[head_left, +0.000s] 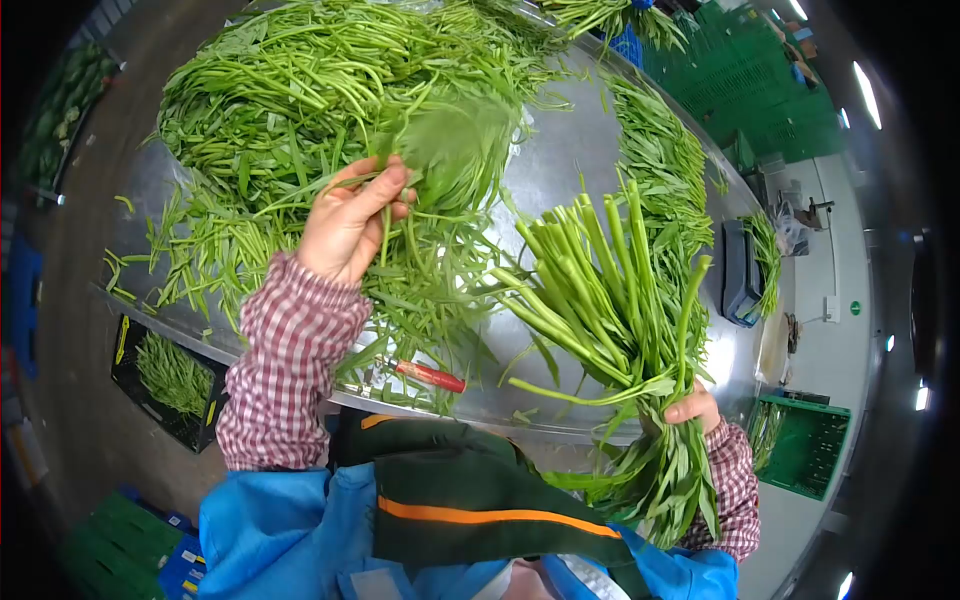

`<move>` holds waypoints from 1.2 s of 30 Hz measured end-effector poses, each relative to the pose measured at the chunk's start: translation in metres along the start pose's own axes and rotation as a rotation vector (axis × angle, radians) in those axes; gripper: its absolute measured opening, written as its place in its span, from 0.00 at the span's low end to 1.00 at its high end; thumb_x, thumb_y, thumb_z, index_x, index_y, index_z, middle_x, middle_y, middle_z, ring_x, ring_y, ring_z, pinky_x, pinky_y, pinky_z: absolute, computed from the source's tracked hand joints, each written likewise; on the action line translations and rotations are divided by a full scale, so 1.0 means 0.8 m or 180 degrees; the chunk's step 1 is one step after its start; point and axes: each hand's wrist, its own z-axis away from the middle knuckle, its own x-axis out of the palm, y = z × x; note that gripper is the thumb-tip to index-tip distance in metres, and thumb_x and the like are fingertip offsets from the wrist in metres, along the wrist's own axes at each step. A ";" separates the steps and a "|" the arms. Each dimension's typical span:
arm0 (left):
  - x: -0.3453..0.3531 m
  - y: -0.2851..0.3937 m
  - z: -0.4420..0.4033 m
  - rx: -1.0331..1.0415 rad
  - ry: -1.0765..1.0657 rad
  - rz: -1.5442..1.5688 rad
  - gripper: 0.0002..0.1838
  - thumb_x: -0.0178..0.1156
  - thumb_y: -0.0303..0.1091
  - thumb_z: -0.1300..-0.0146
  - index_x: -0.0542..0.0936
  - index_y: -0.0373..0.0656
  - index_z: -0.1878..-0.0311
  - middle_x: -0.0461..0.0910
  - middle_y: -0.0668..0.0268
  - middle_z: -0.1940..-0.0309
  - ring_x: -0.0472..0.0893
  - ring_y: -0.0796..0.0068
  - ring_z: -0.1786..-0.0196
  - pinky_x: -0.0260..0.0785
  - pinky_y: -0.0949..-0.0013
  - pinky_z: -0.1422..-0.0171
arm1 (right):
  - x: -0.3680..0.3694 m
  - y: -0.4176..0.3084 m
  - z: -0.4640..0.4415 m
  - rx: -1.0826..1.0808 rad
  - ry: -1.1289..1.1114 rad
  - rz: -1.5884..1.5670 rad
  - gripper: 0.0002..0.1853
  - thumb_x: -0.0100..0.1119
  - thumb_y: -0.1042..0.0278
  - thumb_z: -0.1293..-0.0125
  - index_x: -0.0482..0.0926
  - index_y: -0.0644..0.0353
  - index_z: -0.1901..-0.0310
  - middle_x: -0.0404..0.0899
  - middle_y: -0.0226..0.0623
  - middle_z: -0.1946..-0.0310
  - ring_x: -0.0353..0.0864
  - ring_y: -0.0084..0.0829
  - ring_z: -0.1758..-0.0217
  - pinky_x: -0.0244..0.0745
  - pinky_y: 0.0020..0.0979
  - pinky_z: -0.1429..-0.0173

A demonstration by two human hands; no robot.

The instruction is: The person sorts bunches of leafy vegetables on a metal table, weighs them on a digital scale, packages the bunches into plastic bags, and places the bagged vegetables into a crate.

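My right hand (694,404) is closed round a thick bunch of water spinach (610,290), its cut stems pointing up and away and its leaves hanging down by my apron. Over the metal table my left hand (350,220) pinches a few water spinach stalks (388,235) between thumb and fingers; their leafy part is smeared by motion. A large heap of loose water spinach (290,110) lies just beyond my left hand. Near the table's front edge rests a tool with a red handle (430,376), its other end partly covered by leaves.
More greens (655,150) line the right side of the metal table (560,135). A black crate (170,380) with greens stands low at left, a green crate (808,445) at right. A dark bin (740,275) and stacked green crates (740,80) are farther off.
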 end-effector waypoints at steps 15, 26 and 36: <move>0.082 0.010 0.039 0.0450 -0.1649 -0.2928 0.30 0.66 0.29 0.49 0.68 0.38 0.42 0.74 0.57 0.50 0.74 0.72 0.49 0.67 0.69 0.43 | -0.006 0.040 -0.002 0.0168 -0.1512 -0.2304 0.36 0.56 0.74 0.56 0.59 0.66 0.41 0.72 0.45 0.68 0.68 0.27 0.78 0.64 0.31 0.76; 0.028 0.011 -0.001 0.0500 0.0028 -0.0623 0.15 0.60 0.33 0.42 0.72 0.38 0.53 0.78 0.64 0.64 0.76 0.78 0.68 0.71 0.75 0.59 | -0.001 0.042 0.003 0.0045 -0.2072 -0.2556 0.34 0.56 0.75 0.54 0.60 0.66 0.41 0.71 0.48 0.63 0.68 0.28 0.79 0.62 0.30 0.78; 0.036 -0.029 0.009 0.0217 -0.0373 -0.0674 0.10 0.61 0.27 0.44 0.76 0.38 0.58 0.79 0.63 0.68 0.78 0.77 0.71 0.72 0.75 0.66 | 0.000 0.043 -0.001 -0.0177 -0.2131 -0.2687 0.34 0.59 0.72 0.55 0.59 0.70 0.44 0.70 0.46 0.62 0.70 0.26 0.83 0.64 0.27 0.82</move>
